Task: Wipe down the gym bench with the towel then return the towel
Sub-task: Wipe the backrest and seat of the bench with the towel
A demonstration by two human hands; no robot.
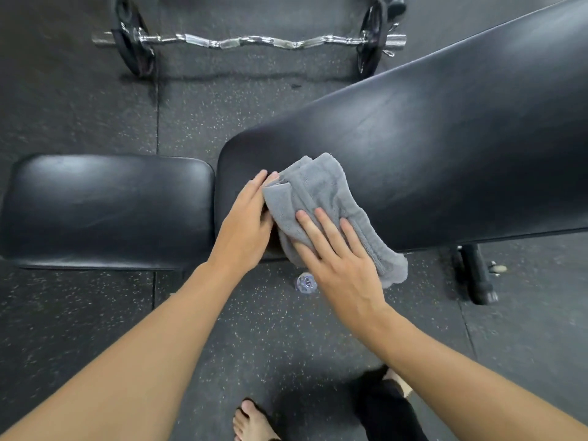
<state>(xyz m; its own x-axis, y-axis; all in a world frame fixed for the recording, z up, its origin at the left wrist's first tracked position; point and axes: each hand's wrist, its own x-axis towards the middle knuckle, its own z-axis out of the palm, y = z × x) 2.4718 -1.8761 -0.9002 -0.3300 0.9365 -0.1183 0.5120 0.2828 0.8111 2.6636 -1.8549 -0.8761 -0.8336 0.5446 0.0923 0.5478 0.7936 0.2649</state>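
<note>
A grey towel (321, 192), folded in loose layers, lies on the near left end of the black back pad (429, 148) of the gym bench and hangs over its front edge. My right hand (337, 256) presses flat on the towel with fingers spread. My left hand (248, 224) pinches the towel's left edge between thumb and fingers. The separate black seat pad (105, 208) of the bench lies to the left, with a narrow gap between the two pads.
A chrome curl bar (248, 43) with black plates lies on the rubber floor behind the bench. A small clear bottle cap or bottle (305, 283) sits on the floor under the pad. The bench foot (477, 275) stands at right. My feet show at the bottom.
</note>
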